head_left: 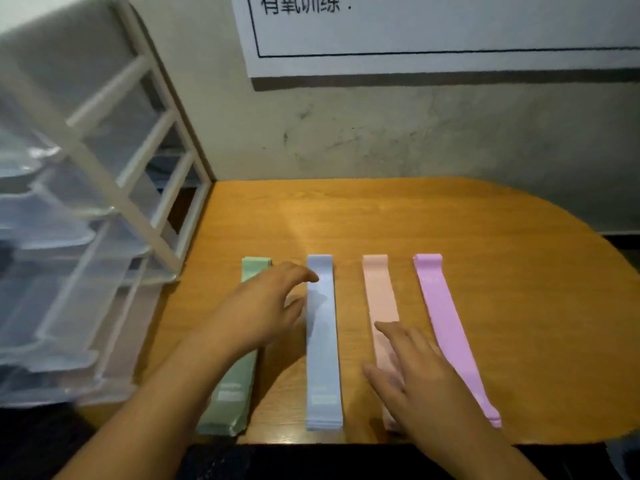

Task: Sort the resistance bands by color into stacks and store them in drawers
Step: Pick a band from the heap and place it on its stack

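Resistance bands [323,358], four flat single-colour stacks

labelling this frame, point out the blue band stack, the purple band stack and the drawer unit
blue band stack [323,368], head view, middle of the top band
purple band stack [450,327], head view, middle of the top band
drawer unit [91,154], head view, white front post of the frame

White paper sign [433,32] on the wall [381,133]: black Chinese characters, cropped by the top edge, read 有氧训练 followed by a colon, inside a black ruled border. Pale printed labels near the front ends of the green band [231,393] and blue band [323,341] are too blurred to read.
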